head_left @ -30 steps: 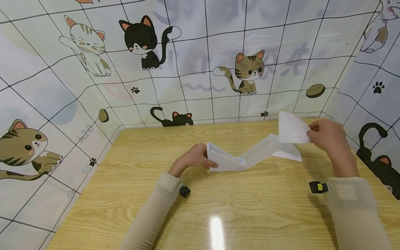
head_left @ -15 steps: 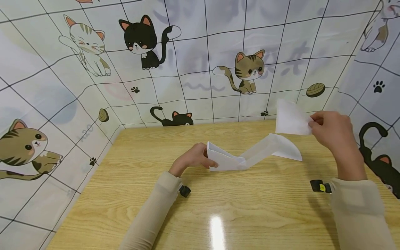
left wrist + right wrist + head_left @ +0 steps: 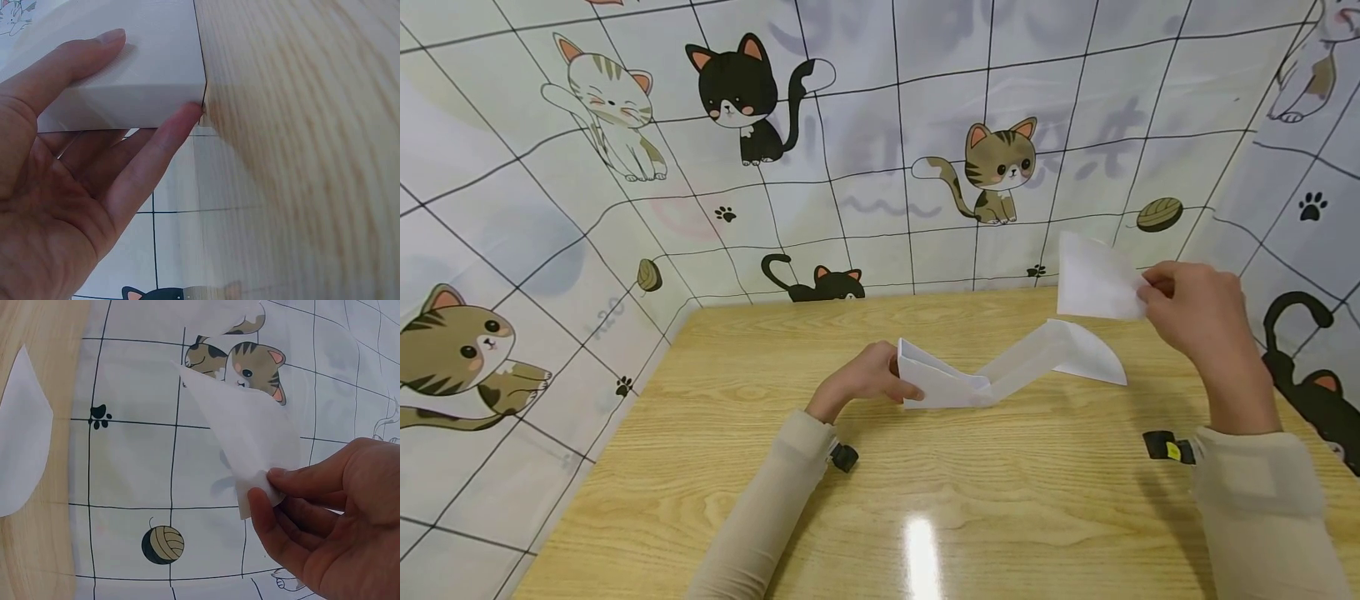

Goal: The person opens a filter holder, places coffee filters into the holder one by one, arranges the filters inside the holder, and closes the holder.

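Observation:
A white paper box (image 3: 943, 382), with thick, box-like sides, lies at the middle of the table with a long panel slanting up to its right. At that panel's far end hangs a curved white flap (image 3: 1092, 354). My left hand (image 3: 868, 375) grips the box's left end; in the left wrist view the thumb lies on one face and a finger on the lower edge. My right hand (image 3: 1198, 312) pinches a white paper piece (image 3: 1097, 279) between thumb and fingers, raised above the flap. Whether this piece joins the box cannot be told.
A wood-grain table (image 3: 820, 517) spreads beneath both hands. Behind it and at the sides hangs a white grid-patterned cloth (image 3: 865, 133) with cartoon cats. Each wrist wears a small black camera, such as the right wrist camera (image 3: 1168, 447).
My right hand has lifted the white paper piece upward, uncovering more of the curved flap below. My left hand and the box have stayed put.

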`<action>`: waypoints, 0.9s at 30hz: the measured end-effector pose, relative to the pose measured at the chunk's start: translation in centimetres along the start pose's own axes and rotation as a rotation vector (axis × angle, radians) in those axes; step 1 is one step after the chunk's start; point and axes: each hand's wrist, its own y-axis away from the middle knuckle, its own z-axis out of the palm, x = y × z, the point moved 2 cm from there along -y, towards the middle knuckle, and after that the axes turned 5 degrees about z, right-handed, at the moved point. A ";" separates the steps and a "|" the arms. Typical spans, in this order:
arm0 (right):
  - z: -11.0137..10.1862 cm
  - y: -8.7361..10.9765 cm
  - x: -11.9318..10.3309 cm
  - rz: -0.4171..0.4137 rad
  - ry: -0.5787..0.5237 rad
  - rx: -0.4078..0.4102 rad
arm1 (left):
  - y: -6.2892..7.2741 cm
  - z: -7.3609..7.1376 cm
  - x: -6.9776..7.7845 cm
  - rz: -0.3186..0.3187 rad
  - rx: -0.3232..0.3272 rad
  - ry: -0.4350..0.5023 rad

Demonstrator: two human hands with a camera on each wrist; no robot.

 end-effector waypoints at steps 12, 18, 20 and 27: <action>0.0 0.5 -1.6 -0.034 -0.020 0.038 | 0.0 0.0 0.0 -0.007 -0.001 -0.007; 0.1 0.9 -2.6 -0.058 -0.030 0.063 | 0.1 0.0 0.0 -0.007 0.000 -0.006; 0.1 1.1 -2.8 -0.066 -0.039 0.074 | 0.1 0.0 -0.1 -0.006 0.000 -0.008; -0.2 1.7 -3.7 -0.129 -0.054 0.132 | 0.0 0.0 0.0 -0.008 0.002 -0.015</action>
